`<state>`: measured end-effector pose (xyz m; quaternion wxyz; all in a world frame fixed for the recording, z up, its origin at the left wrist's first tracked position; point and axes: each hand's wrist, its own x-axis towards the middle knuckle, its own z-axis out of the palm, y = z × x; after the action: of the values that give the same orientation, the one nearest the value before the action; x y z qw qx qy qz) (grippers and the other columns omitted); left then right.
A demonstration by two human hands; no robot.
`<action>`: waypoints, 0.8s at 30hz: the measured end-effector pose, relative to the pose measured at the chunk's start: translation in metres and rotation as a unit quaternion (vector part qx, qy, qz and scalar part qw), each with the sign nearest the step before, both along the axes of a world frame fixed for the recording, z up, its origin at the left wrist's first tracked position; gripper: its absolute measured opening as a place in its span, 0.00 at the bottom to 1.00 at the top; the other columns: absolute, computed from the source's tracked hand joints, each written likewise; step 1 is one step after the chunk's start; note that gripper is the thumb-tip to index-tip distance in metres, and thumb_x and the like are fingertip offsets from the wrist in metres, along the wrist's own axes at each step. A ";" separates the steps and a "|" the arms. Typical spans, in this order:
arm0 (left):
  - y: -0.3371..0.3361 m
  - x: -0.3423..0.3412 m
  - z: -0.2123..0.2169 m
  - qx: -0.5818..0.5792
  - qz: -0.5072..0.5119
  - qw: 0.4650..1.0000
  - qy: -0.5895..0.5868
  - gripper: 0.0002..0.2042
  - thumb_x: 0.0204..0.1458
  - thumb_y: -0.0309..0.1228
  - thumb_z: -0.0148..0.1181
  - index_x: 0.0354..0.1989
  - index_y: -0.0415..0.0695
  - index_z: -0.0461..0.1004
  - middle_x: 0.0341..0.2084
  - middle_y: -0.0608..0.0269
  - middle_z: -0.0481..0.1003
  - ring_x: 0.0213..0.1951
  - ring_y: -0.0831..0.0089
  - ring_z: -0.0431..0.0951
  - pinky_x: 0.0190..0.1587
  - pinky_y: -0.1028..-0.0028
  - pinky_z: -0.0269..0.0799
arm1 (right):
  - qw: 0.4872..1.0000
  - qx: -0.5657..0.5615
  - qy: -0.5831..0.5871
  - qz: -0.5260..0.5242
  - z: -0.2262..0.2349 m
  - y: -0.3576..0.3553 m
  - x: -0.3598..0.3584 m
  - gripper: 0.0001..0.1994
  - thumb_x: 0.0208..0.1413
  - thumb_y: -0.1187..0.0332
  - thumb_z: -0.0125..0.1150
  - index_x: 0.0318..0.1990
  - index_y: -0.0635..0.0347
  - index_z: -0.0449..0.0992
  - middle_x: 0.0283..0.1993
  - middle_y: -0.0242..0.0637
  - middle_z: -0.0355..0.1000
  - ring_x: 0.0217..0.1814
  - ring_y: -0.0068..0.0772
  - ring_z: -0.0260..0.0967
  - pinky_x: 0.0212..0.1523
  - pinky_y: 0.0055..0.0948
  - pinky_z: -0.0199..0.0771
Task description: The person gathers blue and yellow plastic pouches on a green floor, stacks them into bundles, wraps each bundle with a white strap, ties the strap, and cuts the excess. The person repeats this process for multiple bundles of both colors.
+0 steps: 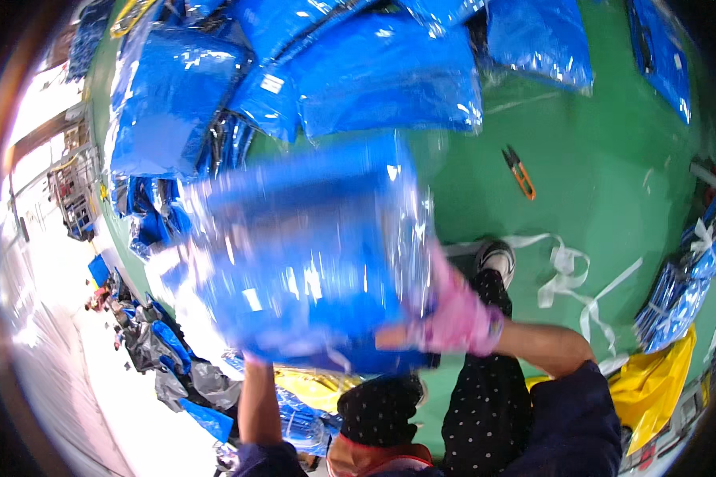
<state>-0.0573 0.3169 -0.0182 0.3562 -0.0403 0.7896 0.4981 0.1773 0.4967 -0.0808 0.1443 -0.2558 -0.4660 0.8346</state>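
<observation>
A blue folded item in a clear plastic bag, blurred by motion, is held up in front of me. My right hand, in a pink glove, grips its near right edge, with the thumb over the top and the fingers mostly hidden. At the near left edge the bag covers nearly all of my left hand; only the wrist area shows, and it seems to support the bag from underneath. Several similar blue bagged packages lie just beyond it.
Orange-handled thread snips lie on the green floor. White strips curl beside my shoe. Tied blue bundles and yellow material are at the right. Black and blue bags are heaped at the left.
</observation>
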 end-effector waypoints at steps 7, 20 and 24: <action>-0.160 0.058 -0.113 -0.102 0.063 0.963 -0.242 0.29 0.56 0.56 0.39 0.53 0.42 0.61 0.42 0.58 0.69 0.42 0.64 0.73 0.40 0.68 0.74 | 0.949 0.060 -0.249 0.183 -0.093 -0.102 0.056 0.44 0.39 0.39 0.62 0.57 0.64 0.59 0.53 0.53 0.66 0.50 0.50 0.68 0.41 0.40 0.73; -0.237 0.022 -0.226 -0.150 -0.239 0.943 -0.177 0.16 0.59 0.40 0.40 0.40 0.40 0.68 0.37 0.56 0.73 0.38 0.63 0.72 0.47 0.64 0.68 | 0.940 0.127 -0.199 0.246 -0.178 -0.133 0.059 0.33 0.43 0.37 0.56 0.47 0.56 0.70 0.39 0.43 0.73 0.40 0.45 0.70 0.41 0.39 0.68; -0.227 0.003 -0.239 -0.172 -0.257 0.913 -0.266 0.15 0.58 0.41 0.41 0.41 0.43 0.69 0.39 0.59 0.73 0.39 0.65 0.72 0.51 0.62 0.66 | 0.903 0.187 -0.262 0.285 -0.199 -0.132 0.066 0.33 0.45 0.37 0.53 0.43 0.62 0.68 0.35 0.48 0.71 0.36 0.50 0.69 0.39 0.41 0.69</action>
<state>-0.0542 0.0902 -0.2573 0.6563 -0.0270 0.7221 0.2170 0.2434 0.3642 -0.2800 -0.1818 -0.2904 -0.6872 0.6405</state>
